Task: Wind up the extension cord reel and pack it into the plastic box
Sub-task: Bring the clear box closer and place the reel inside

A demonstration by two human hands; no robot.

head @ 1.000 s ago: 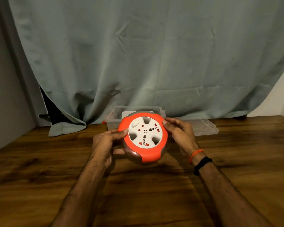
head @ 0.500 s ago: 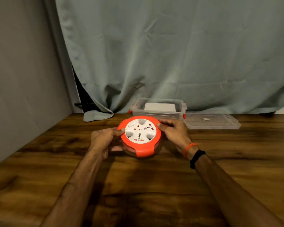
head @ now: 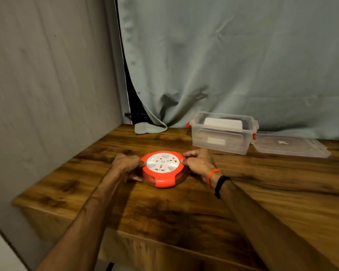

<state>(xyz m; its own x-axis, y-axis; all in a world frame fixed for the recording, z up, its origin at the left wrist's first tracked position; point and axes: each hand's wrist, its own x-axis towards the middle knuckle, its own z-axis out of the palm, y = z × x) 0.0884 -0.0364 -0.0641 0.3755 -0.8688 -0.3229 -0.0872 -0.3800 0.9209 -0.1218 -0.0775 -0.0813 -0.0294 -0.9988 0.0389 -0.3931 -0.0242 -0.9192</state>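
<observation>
The round extension cord reel (head: 163, 169), orange with a white socket face, lies flat on the wooden table (head: 184, 208). My left hand (head: 126, 165) grips its left edge and my right hand (head: 199, 161) grips its right edge. No loose cord shows outside the reel. Behind and to the right stands the clear plastic box (head: 222, 133) with orange latches, open, with a white object inside. Its clear lid (head: 290, 146) lies flat on the table to the right of the box.
A grey-green curtain (head: 233, 65) hangs behind the table, its hem resting on the back left corner. A grey wall (head: 47, 85) borders the table's left side. The table's front edge runs close below my forearms.
The reel was held tilted up in the air and has come down flat onto the table. The camera view has swung left and pulled back, so the box now sits to the right.
</observation>
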